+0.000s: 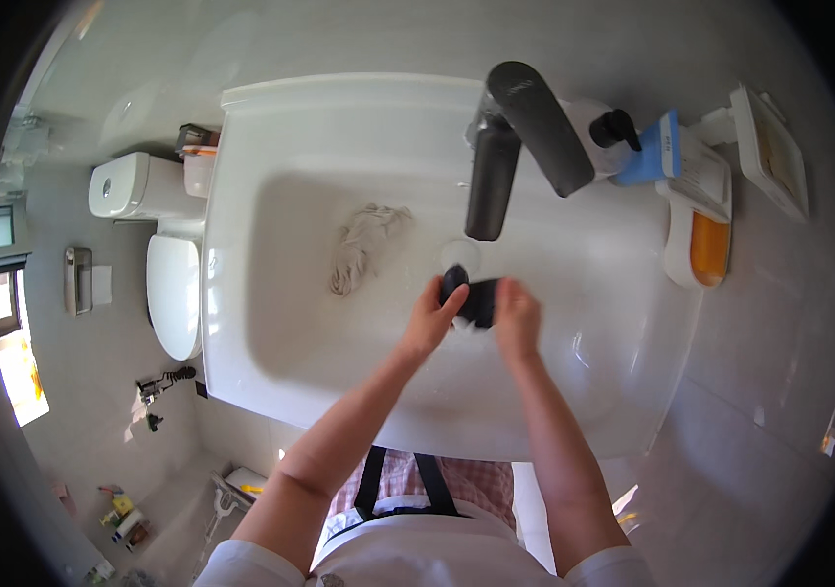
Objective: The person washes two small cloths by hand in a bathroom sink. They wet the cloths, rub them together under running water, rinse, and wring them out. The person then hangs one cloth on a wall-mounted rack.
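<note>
A small black cloth item (479,302) is stretched between my two hands over the white basin (300,345). My left hand (432,317) grips its left end, and a dark rounded part pokes up past the thumb. At the other end my right hand (518,315) is closed on the cloth, blurred by motion. White foam shows just under the cloth. Beyond the hands lies the round drain cover (460,254). A wet, crumpled beige cloth (362,246) rests on the basin floor to the left. Whether the black item is one piece or two I cannot tell.
The black faucet (494,183) overhangs the basin near my hands. Along the right rim stand a pump bottle (612,136), a blue tube (648,154) and an orange-filled container (709,249). A wall soap dish (769,154) juts out beyond. A toilet (174,293) adjoins the left side.
</note>
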`<state>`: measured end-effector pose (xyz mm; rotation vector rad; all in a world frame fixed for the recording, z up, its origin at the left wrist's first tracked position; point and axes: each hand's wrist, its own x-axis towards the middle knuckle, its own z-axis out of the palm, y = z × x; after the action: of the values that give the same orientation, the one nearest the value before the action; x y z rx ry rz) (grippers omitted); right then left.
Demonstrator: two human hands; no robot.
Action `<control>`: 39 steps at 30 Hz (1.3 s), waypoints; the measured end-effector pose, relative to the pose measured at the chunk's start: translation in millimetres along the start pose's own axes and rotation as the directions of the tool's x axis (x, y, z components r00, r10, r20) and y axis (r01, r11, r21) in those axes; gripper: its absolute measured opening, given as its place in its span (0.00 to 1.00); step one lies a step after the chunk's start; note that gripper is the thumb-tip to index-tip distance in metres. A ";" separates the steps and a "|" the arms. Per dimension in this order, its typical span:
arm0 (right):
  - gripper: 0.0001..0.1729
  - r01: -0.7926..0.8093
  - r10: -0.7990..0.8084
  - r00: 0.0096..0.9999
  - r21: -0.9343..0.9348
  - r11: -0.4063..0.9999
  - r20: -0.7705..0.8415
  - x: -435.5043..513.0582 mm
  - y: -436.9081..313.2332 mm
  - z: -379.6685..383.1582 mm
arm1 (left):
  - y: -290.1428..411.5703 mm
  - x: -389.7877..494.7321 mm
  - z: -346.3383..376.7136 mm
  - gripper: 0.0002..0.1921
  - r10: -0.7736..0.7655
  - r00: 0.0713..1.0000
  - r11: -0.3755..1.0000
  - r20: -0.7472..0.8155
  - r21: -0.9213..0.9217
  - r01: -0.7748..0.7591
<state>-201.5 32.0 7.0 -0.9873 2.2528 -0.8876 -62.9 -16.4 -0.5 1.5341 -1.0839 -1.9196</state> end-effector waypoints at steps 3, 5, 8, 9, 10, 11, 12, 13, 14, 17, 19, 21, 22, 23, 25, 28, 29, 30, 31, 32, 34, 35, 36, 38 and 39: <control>0.21 -0.053 0.055 0.998 0.080 0.995 -0.035 14.4 7.3 -42.5 | 6.7 29.3 -61.4 0.23 0.707 0.707 0.421 -0.028 0.820 -0.389; 0.18 -0.105 0.081 0.990 -0.222 0.969 -0.114 9.4 26.7 -47.7 | 9.4 42.9 -100.6 0.26 0.725 0.662 0.364 -0.192 0.922 -0.132; 0.22 0.068 -0.058 0.998 -0.373 0.925 0.038 -4.8 61.6 -28.1 | -26.2 49.9 -106.4 0.32 0.417 0.868 0.473 -0.271 0.880 0.048; 0.24 0.167 -0.128 0.983 -0.363 0.917 0.128 -5.5 71.7 -16.6 | -48.8 48.4 -91.5 0.34 0.491 0.856 0.499 -0.163 0.858 -0.122; 0.28 0.275 -0.208 0.950 -0.316 0.908 0.231 -9.2 71.7 -0.6 | -72.4 40.4 -69.0 0.36 0.562 0.825 0.508 -0.061 0.812 -0.286; 0.28 0.224 -0.176 0.963 -0.247 0.943 0.202 -12.9 63.4 9.1 | -85.0 33.3 -58.2 0.38 0.307 0.950 0.666 0.060 0.699 -0.260; 0.28 0.153 -0.124 0.980 -0.196 0.968 0.154 -13.6 58.4 10.2 | -46.7 15.4 -24.2 0.34 -0.061 0.996 0.930 0.073 0.367 0.030; 0.28 0.112 -0.097 0.987 -0.114 0.987 0.130 -16.3 42.5 15.3 | -36.6 8.7 -25.1 0.32 -0.093 0.996 0.970 -0.005 0.227 0.091; 0.28 0.290 -0.253 0.945 -0.178 0.940 0.206 -20.4 28.4 18.5 | -31.7 3.9 -28.7 0.31 -0.136 0.988 0.987 -0.076 0.078 0.142; 0.27 0.618 -0.490 0.769 -0.284 0.733 0.411 -22.8 14.9 19.4 | -26.0 -5.5 -36.1 0.28 -0.255 0.911 0.964 -0.325 -0.160 0.213; 0.26 0.649 -0.471 0.733 -0.296 0.701 0.490 -12.8 34.0 26.9 | -19.9 -9.8 -39.3 0.29 -0.406 0.825 0.911 -0.393 -0.242 0.333; 0.21 0.261 -0.209 0.921 -0.122 0.957 0.330 -14.7 39.4 44.2 | -27.0 -12.8 -35.1 0.26 -0.449 0.853 0.875 -0.266 -0.322 0.361; 0.19 -0.027 -0.019 0.908 0.104 0.994 0.419 -19.8 27.3 55.1 | -19.4 -14.0 -29.2 0.25 -0.462 0.868 0.850 -0.182 -0.371 0.374; 0.18 -0.331 0.134 0.833 0.289 0.898 0.537 -25.0 15.1 64.9 | -14.6 -13.5 -25.1 0.25 -0.469 0.878 0.820 -0.095 -0.417 0.392; 0.16 0.072 -0.158 0.856 0.188 0.979 0.492 -60.5 -7.3 74.6 | -33.1 1.2 -49.2 0.22 -0.439 0.898 0.750 0.015 -0.545 0.376; 0.14 0.060 -0.252 0.830 0.369 0.927 0.497 -72.4 -57.8 49.4 | -3.9 5.8 -56.4 0.15 -0.386 0.919 0.698 0.076 -0.628 0.344; 0.14 0.121 -0.268 0.833 0.314 0.942 0.483 -77.8 -62.5 50.7 | -6.9 4.2 -57.6 0.14 -0.412 0.909 0.729 0.061 -0.576 0.369; 0.13 0.182 -0.282 0.838 0.248 0.952 0.467 -81.6 -65.5 50.5 | -7.9 4.5 -55.6 0.13 -0.437 0.898 0.754 0.053 -0.522 0.398; 0.13 0.240 -0.297 0.841 0.180 0.954 0.452 -84.4 -68.9 50.3 | -9.0 4.3 -53.3 0.14 -0.460 0.887 0.776 0.044 -0.466 0.426; 0.11 0.276 -0.293 0.866 0.101 0.956 0.406 -86.3 -72.5 50.2 | -12.9 2.5 -50.6 0.14 -0.426 0.905 0.813 0.005 -0.436 0.385; 0.11 0.302 -0.295 0.880 0.040 0.952 0.371 -87.7 -68.1 45.5 | -27.2 -4.9 -45.4 0.14 -0.353 0.933 0.878 -0.072 -0.371 0.303; 0.11 0.314 -0.297 0.886 0.011 0.949 0.356 -87.5 -64.5 42.7 | -33.9 -6.6 -43.4 0.15 -0.313 0.943 0.905 -0.110 -0.336 0.261; 0.12 0.300 -0.279 0.894 -0.006 0.954 0.351 -86.1 -56.7 39.2 | -31.9 -12.2 -35.5 0.15 -0.361 0.923 0.876 -0.133 -0.386 0.287; 0.14 0.288 -0.262 0.908 -0.031 0.957 0.328 -69.1 -37.9 39.5 | -12.8 -19.5 -23.5 0.15 -0.436 0.883 0.820 -0.175 -0.482 0.310; 0.15 0.162 -0.126 0.934 -0.085 0.983 0.333 -56.2 -29.1 36.5 | -9.0 -21.2 -24.0 0.16 -0.350 0.914 0.877 -0.206 -0.415 0.242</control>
<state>-130.7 47.6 15.6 -1.2636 1.9827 -0.6073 -33.0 -2.2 3.2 1.7416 -0.3359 -1.8893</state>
